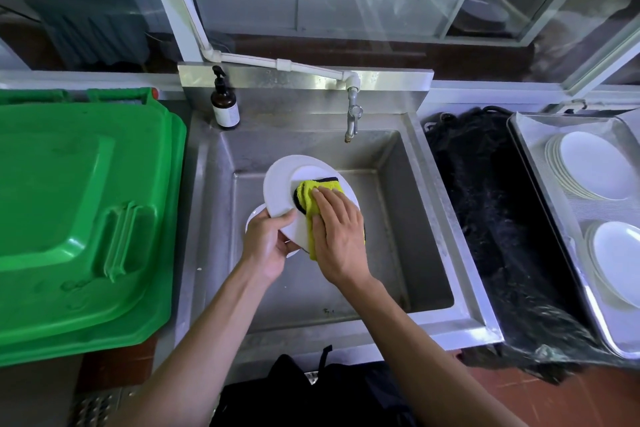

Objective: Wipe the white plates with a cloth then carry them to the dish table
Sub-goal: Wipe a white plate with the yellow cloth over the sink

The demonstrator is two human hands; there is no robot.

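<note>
you stand at a steel sink under a window. your left hand pinches the rim of a white plate held over the sink, above another plate. your right hand presses a yellow cloth flat on it. the plate could slip and crack if your pinch loosens. the brown pump bottle label is too small to read.

No writing can be read anywhere; the brown pump bottle at the sink's back-left corner carries a pale label (its print too small).
</note>
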